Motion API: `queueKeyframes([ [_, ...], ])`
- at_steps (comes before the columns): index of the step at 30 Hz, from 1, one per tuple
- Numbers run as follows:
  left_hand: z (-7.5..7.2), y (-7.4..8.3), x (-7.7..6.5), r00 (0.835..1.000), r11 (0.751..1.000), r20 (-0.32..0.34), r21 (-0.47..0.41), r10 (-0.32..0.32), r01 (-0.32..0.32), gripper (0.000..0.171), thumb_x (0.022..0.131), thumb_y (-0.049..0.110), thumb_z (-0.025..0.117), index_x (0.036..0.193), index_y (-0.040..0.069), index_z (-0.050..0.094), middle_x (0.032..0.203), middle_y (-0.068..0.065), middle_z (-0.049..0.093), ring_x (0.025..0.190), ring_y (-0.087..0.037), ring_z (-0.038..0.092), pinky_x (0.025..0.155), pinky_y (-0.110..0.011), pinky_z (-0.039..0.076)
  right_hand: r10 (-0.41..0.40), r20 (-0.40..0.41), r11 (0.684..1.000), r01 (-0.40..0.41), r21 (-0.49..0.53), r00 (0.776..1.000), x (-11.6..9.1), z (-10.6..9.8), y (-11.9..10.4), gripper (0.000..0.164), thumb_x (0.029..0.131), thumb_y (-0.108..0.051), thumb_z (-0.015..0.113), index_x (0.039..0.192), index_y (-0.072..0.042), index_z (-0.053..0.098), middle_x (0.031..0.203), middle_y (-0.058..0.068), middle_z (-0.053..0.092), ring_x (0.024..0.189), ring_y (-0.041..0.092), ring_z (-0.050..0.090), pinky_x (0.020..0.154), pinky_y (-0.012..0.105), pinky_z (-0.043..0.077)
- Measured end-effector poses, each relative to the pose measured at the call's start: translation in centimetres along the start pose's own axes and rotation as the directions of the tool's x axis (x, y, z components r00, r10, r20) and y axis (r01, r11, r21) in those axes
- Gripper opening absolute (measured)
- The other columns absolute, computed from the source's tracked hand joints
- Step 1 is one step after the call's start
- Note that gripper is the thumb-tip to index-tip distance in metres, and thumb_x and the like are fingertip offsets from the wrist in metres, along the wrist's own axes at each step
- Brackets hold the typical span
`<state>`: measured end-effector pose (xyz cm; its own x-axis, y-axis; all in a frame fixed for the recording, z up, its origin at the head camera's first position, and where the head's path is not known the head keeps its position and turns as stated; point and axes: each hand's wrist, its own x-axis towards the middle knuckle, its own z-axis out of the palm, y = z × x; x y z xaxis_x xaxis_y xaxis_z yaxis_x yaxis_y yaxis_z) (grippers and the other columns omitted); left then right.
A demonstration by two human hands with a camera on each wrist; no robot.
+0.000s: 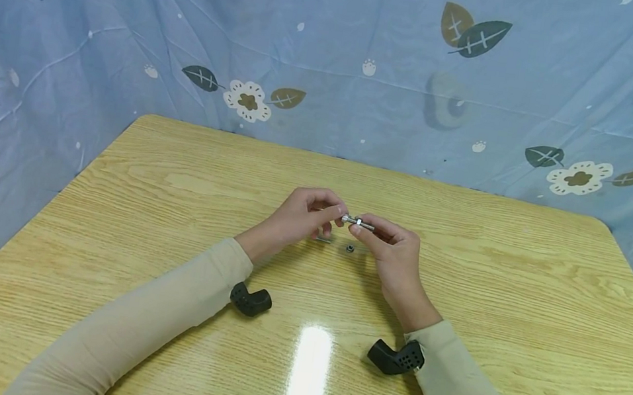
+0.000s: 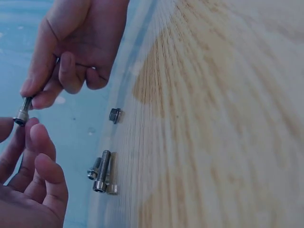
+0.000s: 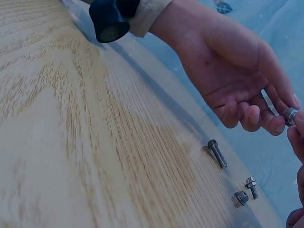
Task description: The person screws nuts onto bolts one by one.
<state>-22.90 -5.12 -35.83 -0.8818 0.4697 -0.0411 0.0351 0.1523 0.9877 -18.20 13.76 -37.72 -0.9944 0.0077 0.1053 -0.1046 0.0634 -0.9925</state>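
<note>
Between the fingertips of both hands, above the table, is a socket-head bolt with a nut on its shank. My left hand pinches its head end; my right hand pinches the threaded part with thumb and fingers. A thin shiny metal strip shows against the left fingers in the right wrist view; its kind is unclear. Below the hands lie another socket-head bolt, a smaller bolt and a flanged nut. The left wrist view shows the held bolt too.
The wood-grain table carries a bright light reflection near its front. A blue curtain with leaf and flower prints hangs behind it. Black wrist cameras stick out beneath both sleeves.
</note>
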Motion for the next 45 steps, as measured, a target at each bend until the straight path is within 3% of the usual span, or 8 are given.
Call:
queueKeyframes([
  [3,0.00,-0.02,-0.04,1.000,1.000,-0.001,-0.011,0.004,-0.004,0.017,0.097,0.026,0.059,0.104,0.013,0.067,0.105,-0.020,0.066,0.066,-0.019,0.059,0.057,-0.028,0.044,0.001,-0.002,1.000,-0.001,0.000,1.000,0.02,0.04,0.02,0.039,0.086,-0.023,0.075,0.114,0.004,0.068,0.092,-0.012,0.072,0.089,0.009,0.065,0.083,0.029,0.054],
  [10,-0.09,0.02,-0.32,0.999,0.999,0.012,-0.025,0.040,-0.039,0.020,0.094,0.021,0.065,0.110,0.009,0.067,0.104,-0.018,0.064,0.077,-0.039,0.060,0.060,-0.031,0.046,-0.001,-0.008,1.000,0.001,0.013,1.000,-0.01,0.13,0.12,0.040,0.086,-0.022,0.075,0.115,0.005,0.067,0.093,-0.011,0.072,0.089,0.008,0.065,0.085,0.030,0.055],
  [16,-0.12,0.09,-0.54,0.997,0.997,0.041,-0.015,0.071,-0.070,0.022,0.092,0.012,0.064,0.113,0.006,0.064,0.105,-0.021,0.065,0.086,-0.046,0.061,0.063,-0.034,0.048,-0.011,-0.004,1.000,0.011,0.027,1.000,-0.12,0.18,0.33,0.038,0.086,-0.019,0.075,0.114,0.006,0.067,0.093,-0.010,0.072,0.088,0.008,0.066,0.084,0.030,0.055],
  [19,-0.17,-0.01,-0.60,0.996,0.997,0.050,-0.010,0.079,-0.079,0.020,0.092,0.012,0.064,0.113,0.010,0.065,0.106,-0.025,0.065,0.087,-0.045,0.061,0.064,-0.035,0.048,-0.016,0.001,1.000,0.016,0.023,1.000,-0.23,0.18,0.42,0.035,0.086,-0.020,0.074,0.112,0.003,0.069,0.093,-0.010,0.072,0.088,0.009,0.066,0.085,0.031,0.055],
  [26,-0.05,-0.24,-0.47,0.998,0.999,0.055,0.002,0.043,-0.043,0.023,0.096,0.023,0.060,0.116,0.011,0.064,0.114,-0.012,0.062,0.080,-0.039,0.060,0.060,-0.032,0.045,-0.025,0.001,0.999,0.024,0.025,1.000,-0.34,0.26,0.49,0.033,0.087,-0.022,0.074,0.111,0.000,0.070,0.094,-0.009,0.072,0.090,0.010,0.065,0.086,0.032,0.054],
  [34,0.17,-0.44,-0.11,0.999,0.999,0.035,-0.029,-0.016,0.017,0.020,0.099,0.028,0.057,0.106,0.012,0.066,0.098,-0.016,0.066,0.069,-0.023,0.061,0.058,-0.029,0.044,-0.022,-0.015,0.999,0.022,0.037,1.000,-0.29,0.29,0.52,0.032,0.086,-0.019,0.075,0.110,0.002,0.070,0.089,-0.010,0.073,0.086,0.008,0.066,0.083,0.030,0.055],
  [41,0.18,-0.38,-0.19,1.000,0.999,0.030,-0.042,0.005,-0.004,0.021,0.098,0.024,0.059,0.111,0.008,0.065,0.109,-0.024,0.064,0.067,-0.019,0.060,0.058,-0.028,0.044,-0.021,-0.010,0.999,0.021,0.036,1.000,-0.29,0.24,0.48,0.030,0.086,-0.020,0.075,0.108,0.000,0.071,0.090,-0.010,0.073,0.087,0.009,0.066,0.083,0.030,0.055],
  [45,0.10,-0.31,-0.29,0.999,0.999,0.027,-0.037,0.035,-0.034,0.025,0.096,0.020,0.061,0.115,0.004,0.063,0.108,-0.020,0.064,0.070,-0.027,0.060,0.059,-0.030,0.044,-0.019,-0.013,0.999,0.019,0.032,1.000,-0.29,0.26,0.40,0.031,0.086,-0.021,0.075,0.109,0.000,0.071,0.091,-0.010,0.073,0.088,0.009,0.065,0.083,0.030,0.054],
])
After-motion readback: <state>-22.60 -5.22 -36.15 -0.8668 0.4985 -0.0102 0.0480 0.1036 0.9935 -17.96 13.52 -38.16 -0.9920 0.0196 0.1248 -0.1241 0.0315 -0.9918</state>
